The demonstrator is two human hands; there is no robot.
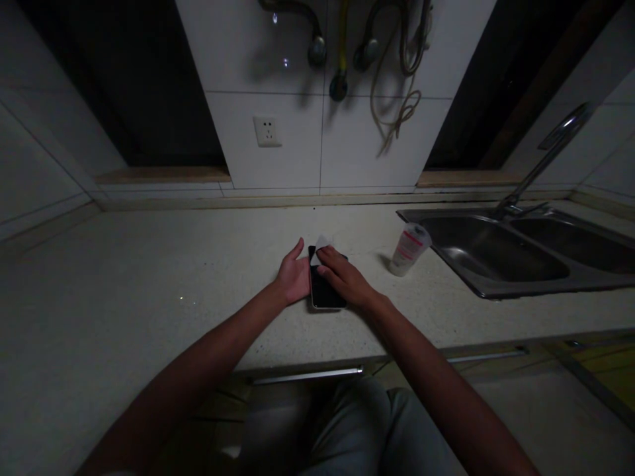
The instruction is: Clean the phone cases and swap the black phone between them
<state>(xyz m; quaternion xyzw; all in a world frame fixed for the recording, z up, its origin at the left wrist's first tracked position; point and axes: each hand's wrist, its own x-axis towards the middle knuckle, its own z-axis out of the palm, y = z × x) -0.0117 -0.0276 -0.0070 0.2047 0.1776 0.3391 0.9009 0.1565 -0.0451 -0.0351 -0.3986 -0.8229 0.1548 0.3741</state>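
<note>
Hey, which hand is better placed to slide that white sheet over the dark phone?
Probably your right hand: it lies over the phone, with its fingers on the white sheet. Your left hand is open at the phone's left edge, away from the sheet.

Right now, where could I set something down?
Left of the left hand, the counter looks widely bare but for shiny specks; a narrower patch separates right hand and cup. Crowded: around the phone, between cup and sink.
</note>
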